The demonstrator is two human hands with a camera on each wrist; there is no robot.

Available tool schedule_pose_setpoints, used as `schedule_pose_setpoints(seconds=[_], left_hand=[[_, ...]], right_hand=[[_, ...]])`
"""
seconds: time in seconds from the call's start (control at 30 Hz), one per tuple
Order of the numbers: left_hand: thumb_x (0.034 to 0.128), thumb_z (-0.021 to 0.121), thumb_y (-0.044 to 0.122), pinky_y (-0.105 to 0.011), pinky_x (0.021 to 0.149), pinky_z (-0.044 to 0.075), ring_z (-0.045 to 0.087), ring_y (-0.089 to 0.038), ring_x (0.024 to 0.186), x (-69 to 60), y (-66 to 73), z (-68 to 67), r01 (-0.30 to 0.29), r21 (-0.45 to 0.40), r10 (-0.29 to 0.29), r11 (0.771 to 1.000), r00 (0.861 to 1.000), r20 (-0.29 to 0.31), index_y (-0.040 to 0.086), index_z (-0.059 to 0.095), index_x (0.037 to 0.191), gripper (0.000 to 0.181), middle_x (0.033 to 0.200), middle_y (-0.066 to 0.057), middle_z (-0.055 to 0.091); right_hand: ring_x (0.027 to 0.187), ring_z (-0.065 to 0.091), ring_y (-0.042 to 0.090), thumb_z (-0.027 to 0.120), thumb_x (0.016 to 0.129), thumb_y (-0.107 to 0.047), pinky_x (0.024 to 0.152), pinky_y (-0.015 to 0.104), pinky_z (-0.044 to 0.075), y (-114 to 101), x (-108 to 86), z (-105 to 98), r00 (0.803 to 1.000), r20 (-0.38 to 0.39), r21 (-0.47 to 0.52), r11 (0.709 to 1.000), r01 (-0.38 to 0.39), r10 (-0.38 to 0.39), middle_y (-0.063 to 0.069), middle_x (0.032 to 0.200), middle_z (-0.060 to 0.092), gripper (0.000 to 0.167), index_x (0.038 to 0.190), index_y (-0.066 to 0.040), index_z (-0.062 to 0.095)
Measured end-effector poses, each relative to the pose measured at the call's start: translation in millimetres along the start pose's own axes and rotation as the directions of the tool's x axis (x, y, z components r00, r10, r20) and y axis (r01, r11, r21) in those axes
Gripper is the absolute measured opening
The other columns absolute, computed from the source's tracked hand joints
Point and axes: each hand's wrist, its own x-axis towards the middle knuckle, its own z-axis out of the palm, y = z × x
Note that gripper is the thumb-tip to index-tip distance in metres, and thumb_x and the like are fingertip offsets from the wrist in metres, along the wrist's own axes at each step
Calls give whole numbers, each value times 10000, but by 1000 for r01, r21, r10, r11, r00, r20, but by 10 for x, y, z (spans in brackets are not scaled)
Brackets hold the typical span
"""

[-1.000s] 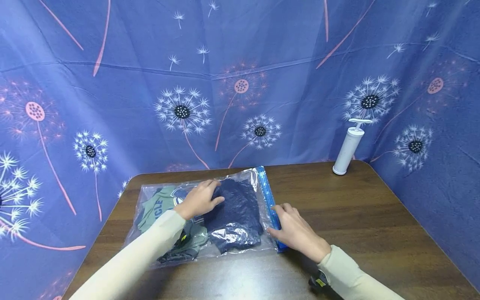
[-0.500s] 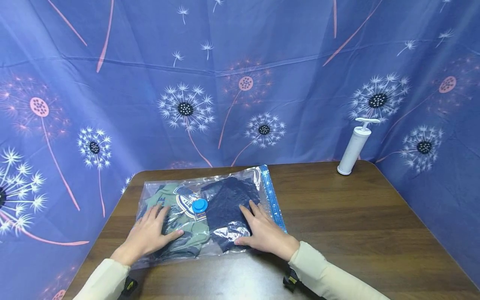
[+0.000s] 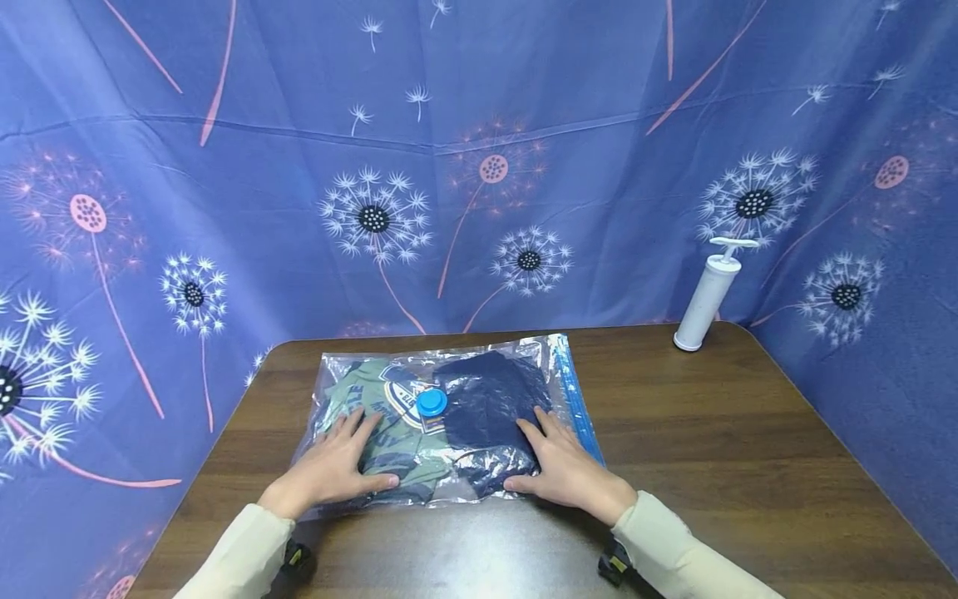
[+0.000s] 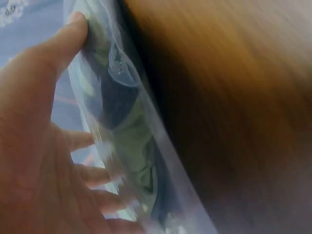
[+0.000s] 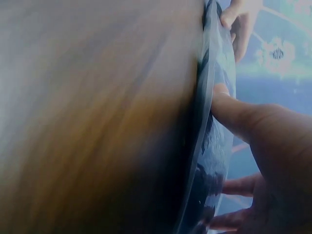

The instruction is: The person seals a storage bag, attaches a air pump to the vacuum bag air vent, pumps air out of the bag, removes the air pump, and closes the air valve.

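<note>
A clear vacuum storage bag (image 3: 464,491) lies flat on the table, with a blue zip edge (image 3: 578,399) at its right end. Inside are a green printed garment (image 3: 412,466) on the left and a dark navy garment (image 3: 486,399) on the right. A round blue valve (image 3: 431,403) sits near the bag's middle. My left hand (image 3: 333,466) rests with spread fingers on the bag's left part. Fingers apart, my right hand (image 3: 565,466) touches the right part, over the navy garment. Both wrist views show fingertips against the plastic.
A white hand pump (image 3: 707,301) stands at the table's back right corner. The brown wooden table (image 3: 696,433) meets a blue dandelion-print cloth (image 3: 599,166) behind and at the sides.
My left hand came off the valve area to the bag's left, and my right hand left the zip edge for the navy garment. Since then the bag and both hands have shifted right.
</note>
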Motion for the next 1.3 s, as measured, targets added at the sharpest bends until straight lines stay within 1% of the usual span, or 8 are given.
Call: schedule_pose_setpoints(seconds=[0.13, 0.3, 0.43, 0.57, 0.73, 1.07, 1.2, 1.3], left_hand=[[791, 665, 803, -825, 1047, 318, 282, -627, 1446, 129, 207, 82, -6, 7, 6, 1000, 1000, -5, 88, 331, 1606, 1134, 1646, -307, 259], [792, 611, 849, -805, 1079, 309, 260, -599, 1473, 257, 458, 203, 2, 22, -2, 1000, 1000, 2, 131, 311, 1622, 1138, 1670, -269, 231], [792, 593, 861, -795, 1094, 304, 265, -601, 1470, 315, 641, 262, -13, 23, 13, 1000, 1000, 9, 139, 311, 1624, 1137, 1669, -264, 239], [797, 579, 867, -786, 1111, 294, 260, -591, 1477, 359, 778, 284, -27, 20, 27, 999, 1000, 9, 162, 299, 1631, 1128, 1679, -246, 227], [806, 555, 875, -787, 1133, 252, 240, -579, 1492, 367, 870, 309, -32, 24, 32, 999, 999, 1, 176, 287, 1636, 1118, 1688, -235, 208], [832, 566, 842, -772, 1141, 260, 221, -564, 1506, 192, 932, 307, -39, 7, 39, 999, 998, 53, 202, 273, 1640, 1072, 1702, -209, 184], [852, 530, 844, -767, 1158, 232, 213, -555, 1513, 182, 981, 300, -33, -3, 33, 999, 999, 40, 198, 288, 1636, 1044, 1699, -206, 200], [892, 494, 819, -771, 1164, 208, 213, -548, 1516, 197, 1038, 318, -34, -18, 34, 999, 999, 6, 176, 311, 1627, 993, 1689, -214, 226]], right_hand=[[1517, 190, 557, 766, 832, -637, 1187, 730, 215, 225, -80, -129, 1000, 6, -7, 1000, 4, -4, 287, 1667, 213, 995, 1571, -77, 406], [1501, 200, 582, 723, 853, -667, 1147, 761, 246, 483, -198, -282, 1000, 23, -15, 1000, 19, -19, 303, 1665, 201, 997, 1584, -83, 379], [1490, 219, 590, 724, 846, -673, 1114, 774, 282, 627, -296, -374, 1000, 17, -22, 999, 23, -23, 320, 1652, 220, 995, 1574, -81, 395], [1469, 246, 610, 729, 838, -678, 1078, 786, 314, 728, -381, -441, 1000, -7, -43, 999, 21, -22, 336, 1636, 243, 995, 1561, -71, 413], [1465, 253, 610, 731, 835, -680, 1067, 791, 320, 792, -442, -472, 999, -28, -42, 999, 17, -18, 330, 1632, 255, 991, 1555, -72, 425], [1447, 295, 609, 752, 825, -660, 1063, 778, 342, 844, -573, -453, 998, -40, -55, 997, 51, -54, 343, 1606, 297, 977, 1530, -53, 454], [1420, 324, 626, 772, 808, -656, 1055, 767, 361, 811, -580, -490, 999, -12, -62, 997, 43, -44, 372, 1582, 315, 991, 1509, -24, 470], [1397, 346, 638, 797, 795, -637, 1031, 761, 388, 751, -540, -544, 1000, 15, -61, 998, 27, -27, 396, 1566, 316, 1002, 1504, -11, 468]])
